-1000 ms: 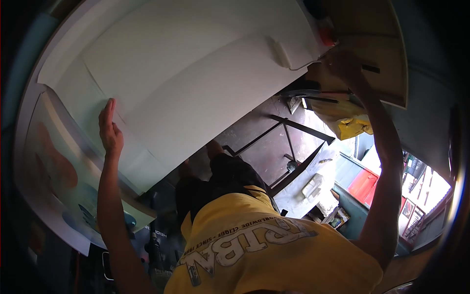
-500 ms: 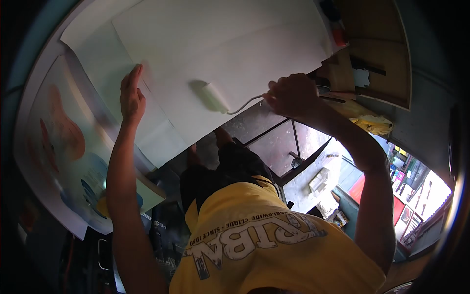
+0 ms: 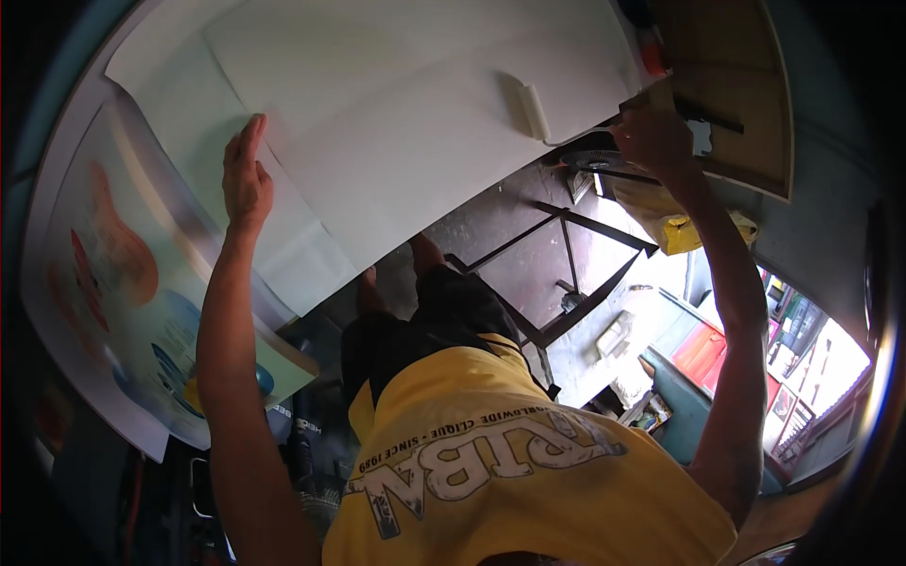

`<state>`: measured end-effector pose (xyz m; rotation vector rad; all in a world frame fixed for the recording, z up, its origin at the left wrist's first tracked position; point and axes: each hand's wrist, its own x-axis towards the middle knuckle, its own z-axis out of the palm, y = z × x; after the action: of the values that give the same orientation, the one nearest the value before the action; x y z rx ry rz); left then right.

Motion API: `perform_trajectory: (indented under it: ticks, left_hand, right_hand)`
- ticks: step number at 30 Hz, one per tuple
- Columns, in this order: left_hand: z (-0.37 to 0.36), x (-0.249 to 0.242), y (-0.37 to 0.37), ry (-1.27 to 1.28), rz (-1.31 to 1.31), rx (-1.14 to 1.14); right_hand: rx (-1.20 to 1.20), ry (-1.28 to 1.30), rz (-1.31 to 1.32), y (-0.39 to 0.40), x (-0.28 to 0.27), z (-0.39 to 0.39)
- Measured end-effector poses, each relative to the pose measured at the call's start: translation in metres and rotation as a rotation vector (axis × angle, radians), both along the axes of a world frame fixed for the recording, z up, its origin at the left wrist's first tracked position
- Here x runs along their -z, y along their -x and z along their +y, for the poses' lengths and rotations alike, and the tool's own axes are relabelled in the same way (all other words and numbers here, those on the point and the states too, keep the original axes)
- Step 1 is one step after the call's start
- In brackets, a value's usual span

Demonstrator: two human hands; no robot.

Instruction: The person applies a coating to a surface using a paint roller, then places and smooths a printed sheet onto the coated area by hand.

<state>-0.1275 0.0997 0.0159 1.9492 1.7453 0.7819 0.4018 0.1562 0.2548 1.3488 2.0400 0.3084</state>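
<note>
A large white sheet spreads across the top of the view. My left hand rests its edge against the sheet, close to a straight seam or fold line, with the fingers stretched out and holding nothing. In my right hand, fingers wrapped round its handle, is a paint roller with a narrow white sleeve and a thin bent wire. The sleeve is at the sheet's right part and casts a shadow on it. The roller's handle is mostly hidden by my fingers.
At the left curls a printed sheet with orange and blue shapes. A wooden panel stands at the right, with a dark fan and a yellow bag below it. A dark metal frame is on the floor side.
My right hand has moved the paint roller to the right and up along the white sheet. My left hand stays at nearly the same place, shifted slightly up and left.
</note>
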Motion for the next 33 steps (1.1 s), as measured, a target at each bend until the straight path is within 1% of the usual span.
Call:
perform_trajectory:
  ticks: [1,4,7,10,13,15,17,20,23,26,28,29,33]
  left_hand:
    - [-0.001,0.000,0.000,0.006,-0.004,-0.004]
    - [0.000,0.001,0.000,0.026,0.014,0.009]
    - [0.000,-0.003,-0.002,0.059,-0.021,0.001]
    - [0.000,-0.002,-0.002,-0.023,0.040,0.020]
    - [0.000,0.000,-0.001,-0.048,0.052,0.031]
    - [0.001,-0.003,-0.001,-0.023,0.075,0.025]
    - [0.001,-0.005,-0.003,0.005,0.074,0.015]
    - [0.000,-0.007,-0.006,0.032,0.037,-0.002]
    - [0.000,-0.005,-0.004,0.005,0.038,0.014]
    - [0.002,-0.001,-0.001,-0.039,0.082,0.042]
    - [0.001,0.003,0.000,-0.048,0.065,0.053]
    - [0.001,-0.002,-0.002,-0.008,0.088,0.040]
    - [0.002,-0.007,-0.007,0.019,0.120,0.027]
  right_hand:
    - [0.013,0.007,-0.025,0.008,-0.003,-0.001]
    - [-0.102,0.042,0.189,0.017,0.004,-0.016]
    - [0.008,0.130,0.076,0.043,0.004,-0.019]
    - [0.091,0.068,0.080,0.024,0.006,-0.010]
    - [0.068,0.077,0.049,0.037,0.001,-0.014]
    - [0.060,0.131,0.065,0.050,0.001,-0.014]
    - [0.078,0.203,0.043,0.047,0.007,-0.013]
    - [-0.066,0.008,0.186,-0.023,0.023,-0.001]
    - [-0.034,-0.041,-0.001,-0.063,0.004,0.017]
    - [0.188,0.051,-0.097,-0.099,-0.005,0.036]
    - [0.195,-0.018,-0.096,-0.146,0.003,0.040]
    - [0.198,-0.052,-0.097,-0.164,0.006,0.038]
    - [0.189,-0.130,-0.081,-0.194,0.000,0.037]
